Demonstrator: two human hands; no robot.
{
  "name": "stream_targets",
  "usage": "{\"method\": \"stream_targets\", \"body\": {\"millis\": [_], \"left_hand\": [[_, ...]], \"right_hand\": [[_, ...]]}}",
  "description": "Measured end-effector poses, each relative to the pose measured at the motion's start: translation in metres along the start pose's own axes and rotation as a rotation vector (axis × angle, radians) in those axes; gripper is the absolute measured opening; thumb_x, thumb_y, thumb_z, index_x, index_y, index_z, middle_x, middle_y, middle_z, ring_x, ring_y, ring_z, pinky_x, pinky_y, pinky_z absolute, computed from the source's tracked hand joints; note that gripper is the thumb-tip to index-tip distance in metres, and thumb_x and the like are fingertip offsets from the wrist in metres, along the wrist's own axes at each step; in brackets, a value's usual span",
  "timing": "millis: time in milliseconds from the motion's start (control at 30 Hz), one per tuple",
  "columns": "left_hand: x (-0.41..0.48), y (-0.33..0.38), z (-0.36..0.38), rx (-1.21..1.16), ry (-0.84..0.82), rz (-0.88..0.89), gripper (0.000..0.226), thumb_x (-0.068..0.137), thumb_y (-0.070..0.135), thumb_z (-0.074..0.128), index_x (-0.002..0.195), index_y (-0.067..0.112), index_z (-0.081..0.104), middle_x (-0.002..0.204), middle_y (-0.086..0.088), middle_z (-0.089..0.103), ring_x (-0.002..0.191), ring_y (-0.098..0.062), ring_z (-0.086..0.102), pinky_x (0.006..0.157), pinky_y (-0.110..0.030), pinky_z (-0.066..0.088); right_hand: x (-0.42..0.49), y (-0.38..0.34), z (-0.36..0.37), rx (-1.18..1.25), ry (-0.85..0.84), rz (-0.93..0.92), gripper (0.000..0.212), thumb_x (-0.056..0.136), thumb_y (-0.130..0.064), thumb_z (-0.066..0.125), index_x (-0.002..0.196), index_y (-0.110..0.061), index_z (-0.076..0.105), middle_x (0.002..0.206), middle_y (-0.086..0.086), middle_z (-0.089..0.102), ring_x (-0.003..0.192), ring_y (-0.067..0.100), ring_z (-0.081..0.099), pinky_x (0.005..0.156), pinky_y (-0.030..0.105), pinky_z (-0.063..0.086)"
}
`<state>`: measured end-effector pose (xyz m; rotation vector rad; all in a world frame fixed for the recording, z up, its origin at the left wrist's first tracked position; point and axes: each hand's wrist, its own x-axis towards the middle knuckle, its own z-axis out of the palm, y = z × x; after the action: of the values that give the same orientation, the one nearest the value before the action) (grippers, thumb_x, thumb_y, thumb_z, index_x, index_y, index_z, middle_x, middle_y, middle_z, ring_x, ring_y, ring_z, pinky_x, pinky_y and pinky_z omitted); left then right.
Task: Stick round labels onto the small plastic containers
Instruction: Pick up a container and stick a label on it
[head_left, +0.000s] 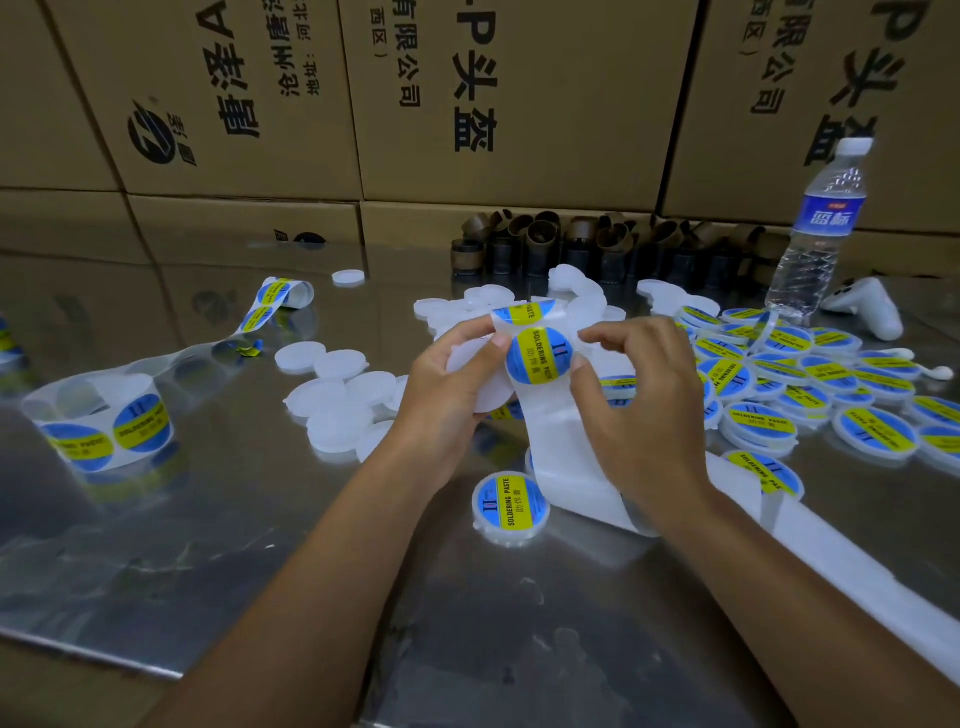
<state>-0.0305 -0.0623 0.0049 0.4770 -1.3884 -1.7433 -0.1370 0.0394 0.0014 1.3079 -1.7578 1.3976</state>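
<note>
Round label (540, 356) could land off-centre or creased, I judge, if its sticky edge catches the blank white container (467, 358) before the two are lined up. It is held above the counter (208, 545): the left hand (447, 400) grips the container with its thumb at the label's edge, and the right hand (639, 400) pinches the backing strip (558, 452) beside it. The label is glossy blue with a yellow band printed SOLDERING PASTE.

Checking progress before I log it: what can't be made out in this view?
Head view:
- container in left hand: mostly hidden by that hand and the label strip.
- whether the label touches it: unclear, the strip covers the gap.
- strip's far end: cut off by the right edge.
</note>
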Motion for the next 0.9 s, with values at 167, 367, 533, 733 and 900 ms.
{"method": "stream_targets", "body": {"millis": [167,367,533,733,900], "left_hand": [[-0.0018,-0.0032,0.0017,0.131,-0.01,-0.013,0.008,0.087,0.022,0.065,0.084,0.027,0.07,0.097,-0.004,0.07,0.085,-0.019,0.066,0.07,-0.033,0.056],[-0.0062,0.0002,0.0019,0.156,-0.072,-0.057,0.011,0.085,0.034,0.065,0.076,0.031,0.072,0.085,-0.004,0.07,0.071,-0.02,0.066,0.048,-0.03,0.049],[-0.0087,0.0013,0.0027,0.147,-0.113,-0.068,0.015,0.074,0.044,0.073,0.078,0.029,0.07,0.082,-0.007,0.067,0.069,-0.024,0.058,0.053,-0.03,0.039],[-0.0082,0.0008,0.0017,0.141,-0.158,-0.114,0.022,0.068,0.047,0.071,0.081,0.029,0.071,0.086,-0.004,0.071,0.076,-0.02,0.066,0.066,-0.042,0.057],[-0.0086,0.0009,0.0014,0.168,-0.126,-0.117,0.012,0.084,0.036,0.065,0.076,0.03,0.071,0.079,0.002,0.07,0.068,-0.012,0.066,0.049,-0.023,0.049]], "right_hand": [[0.0012,0.004,0.0012,-0.095,0.025,-0.186,0.025,0.08,-0.014,0.069,0.104,-0.007,0.07,0.095,0.011,0.063,0.094,0.019,0.045,0.081,0.033,0.041],[0.0028,0.0088,0.001,-0.108,-0.015,-0.195,0.026,0.079,-0.021,0.071,0.102,-0.009,0.071,0.094,0.008,0.066,0.096,0.018,0.044,0.08,0.036,0.043],[0.0025,0.0088,0.0008,-0.1,-0.058,-0.148,0.028,0.078,-0.024,0.07,0.103,-0.011,0.072,0.092,0.007,0.066,0.095,0.017,0.042,0.08,0.034,0.039],[0.0008,0.0078,0.0,-0.168,-0.067,-0.137,0.025,0.077,-0.028,0.07,0.098,-0.015,0.072,0.092,0.002,0.067,0.094,0.022,0.051,0.084,0.032,0.029],[0.0,0.006,-0.0018,-0.208,-0.054,-0.164,0.02,0.078,-0.028,0.069,0.095,-0.019,0.073,0.09,-0.003,0.07,0.096,0.023,0.057,0.096,0.04,0.027]]}}
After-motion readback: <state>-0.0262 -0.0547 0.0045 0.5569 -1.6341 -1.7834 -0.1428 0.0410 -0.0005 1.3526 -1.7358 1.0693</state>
